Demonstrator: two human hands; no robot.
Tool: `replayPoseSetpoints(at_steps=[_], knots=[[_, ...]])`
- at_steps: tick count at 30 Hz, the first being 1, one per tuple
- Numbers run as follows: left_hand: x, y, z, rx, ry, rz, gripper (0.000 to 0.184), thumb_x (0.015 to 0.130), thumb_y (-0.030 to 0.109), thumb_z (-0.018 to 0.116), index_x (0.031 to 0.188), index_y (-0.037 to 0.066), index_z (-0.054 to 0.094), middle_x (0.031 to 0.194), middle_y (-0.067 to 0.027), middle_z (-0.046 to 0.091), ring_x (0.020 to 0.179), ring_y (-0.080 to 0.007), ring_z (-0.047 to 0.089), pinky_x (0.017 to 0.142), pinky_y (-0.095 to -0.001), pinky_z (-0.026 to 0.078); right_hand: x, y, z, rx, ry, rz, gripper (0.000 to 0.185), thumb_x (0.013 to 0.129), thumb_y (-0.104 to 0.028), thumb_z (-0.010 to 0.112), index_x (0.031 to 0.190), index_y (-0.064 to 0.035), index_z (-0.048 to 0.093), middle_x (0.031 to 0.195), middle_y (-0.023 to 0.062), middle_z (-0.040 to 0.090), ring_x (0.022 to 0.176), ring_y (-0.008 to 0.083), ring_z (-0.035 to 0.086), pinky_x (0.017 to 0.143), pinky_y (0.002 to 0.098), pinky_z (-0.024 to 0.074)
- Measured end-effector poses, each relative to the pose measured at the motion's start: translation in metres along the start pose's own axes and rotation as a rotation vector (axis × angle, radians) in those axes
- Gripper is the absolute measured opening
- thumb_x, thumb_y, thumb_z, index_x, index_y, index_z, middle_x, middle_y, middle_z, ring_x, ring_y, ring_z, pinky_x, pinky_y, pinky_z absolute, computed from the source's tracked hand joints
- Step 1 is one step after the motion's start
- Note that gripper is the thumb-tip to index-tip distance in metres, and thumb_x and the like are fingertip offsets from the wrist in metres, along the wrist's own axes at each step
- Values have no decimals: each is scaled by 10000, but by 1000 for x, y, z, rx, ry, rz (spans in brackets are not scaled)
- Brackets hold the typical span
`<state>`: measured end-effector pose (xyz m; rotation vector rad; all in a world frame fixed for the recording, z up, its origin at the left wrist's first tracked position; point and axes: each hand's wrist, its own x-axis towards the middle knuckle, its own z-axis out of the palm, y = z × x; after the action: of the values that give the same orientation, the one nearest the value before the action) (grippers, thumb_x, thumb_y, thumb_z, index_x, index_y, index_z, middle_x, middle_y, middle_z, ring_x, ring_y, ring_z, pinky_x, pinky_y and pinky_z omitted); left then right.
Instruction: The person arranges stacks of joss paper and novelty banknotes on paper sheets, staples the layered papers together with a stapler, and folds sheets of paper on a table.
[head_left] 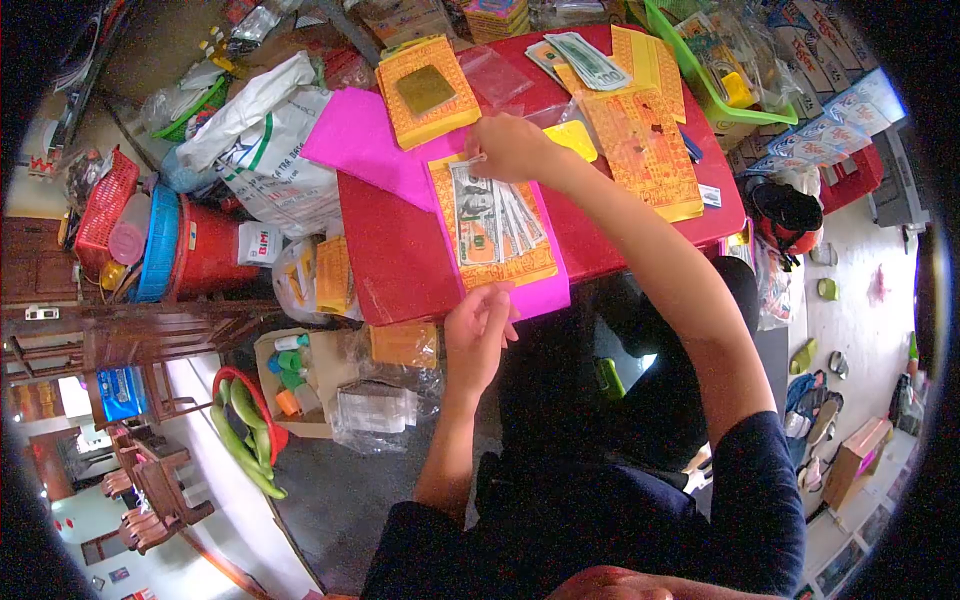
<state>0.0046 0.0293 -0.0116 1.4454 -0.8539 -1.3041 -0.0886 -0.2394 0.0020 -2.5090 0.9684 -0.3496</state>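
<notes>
Right hand rests at flat, fanned paper notes, grip too hidden to tell, left hand half-spread beside pink paper.

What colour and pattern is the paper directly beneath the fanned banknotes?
The paper is yellow with orange-red print, seen best in the head view.

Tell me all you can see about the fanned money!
The fanned money looks like paper notes, pale grey with dark printing; the front one shows a portrait and an orange patch. The notes overlap, spreading out to the right. They lie on yellow patterned paper, over a pink sheet on the red table. The right hand is at their top edge; the left hand is below, apart from them.
</notes>
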Motion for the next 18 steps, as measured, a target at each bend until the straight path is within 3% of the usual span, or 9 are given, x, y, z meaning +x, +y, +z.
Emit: replayPoseSetpoints(at_steps=[8,14,18], knots=[[-5,-4,-1,67,14,-13,313,1064,271,587,1231,17,665,858,-43,668,610,-68,590,526,-197,415,-5,-3,12,-26,48,43,274,785,-278,780,1018,-135,781,986,170,752,968,355,738,843,485,604],[-9,-4,2,-9,-20,-43,283,1045,156,616,1227,-60,638,1012,-76,692,828,-96,642,611,-236,513,-6,-3,20,-148,179,1,404,772,-305,803,1120,-112,737,1109,185,701,1000,355,721,842,470,609],[-11,-12,7,-30,-34,10,280,1040,151,626,1221,-63,640,1027,-79,696,834,-95,648,599,-231,517,-16,-17,8,-126,165,67,515,761,-296,817,1205,-79,673,1189,175,646,1008,367,709,864,466,598]])
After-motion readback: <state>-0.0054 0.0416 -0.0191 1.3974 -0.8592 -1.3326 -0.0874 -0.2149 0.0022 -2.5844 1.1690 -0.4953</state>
